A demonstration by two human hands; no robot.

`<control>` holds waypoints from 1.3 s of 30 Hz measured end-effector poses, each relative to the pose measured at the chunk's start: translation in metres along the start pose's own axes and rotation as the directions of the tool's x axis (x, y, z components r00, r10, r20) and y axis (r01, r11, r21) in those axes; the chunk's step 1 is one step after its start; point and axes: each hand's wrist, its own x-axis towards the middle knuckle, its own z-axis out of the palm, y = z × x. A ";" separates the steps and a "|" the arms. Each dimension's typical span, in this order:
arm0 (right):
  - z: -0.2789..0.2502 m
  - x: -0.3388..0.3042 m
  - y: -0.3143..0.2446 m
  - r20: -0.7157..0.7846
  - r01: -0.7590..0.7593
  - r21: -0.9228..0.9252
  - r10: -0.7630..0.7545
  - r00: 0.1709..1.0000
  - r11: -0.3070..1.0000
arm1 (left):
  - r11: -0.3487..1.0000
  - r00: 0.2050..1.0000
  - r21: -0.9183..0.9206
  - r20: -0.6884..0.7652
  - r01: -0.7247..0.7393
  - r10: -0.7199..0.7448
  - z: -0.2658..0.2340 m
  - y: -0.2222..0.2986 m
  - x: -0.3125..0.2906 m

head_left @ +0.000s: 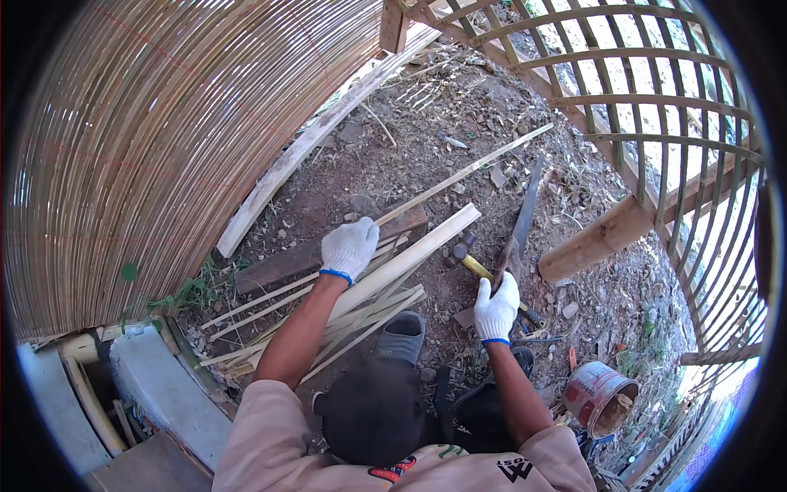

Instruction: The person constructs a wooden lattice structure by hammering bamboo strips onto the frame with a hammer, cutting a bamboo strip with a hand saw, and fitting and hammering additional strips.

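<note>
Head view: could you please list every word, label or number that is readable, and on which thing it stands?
Beige shirt: black lettering, upside down in this view, wording not copied here; coloured prints too small to read.
White-and-red bucket: print too small and blurred to read.
Handsaw: none legible.

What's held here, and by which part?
The left hand holds a thin strip by its near end. The right hand is at the handle end of a long-bladed tool; grip unclear.

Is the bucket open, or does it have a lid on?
Open. The bucket has no lid over its round mouth, so you can see right inside it.
</note>
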 end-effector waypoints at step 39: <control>-0.112 0.062 -0.119 0.723 0.230 0.308 -0.384 0.574 0.923 | 0.872 0.977 -0.446 -0.034 -0.204 0.211 -0.136 0.028 -0.074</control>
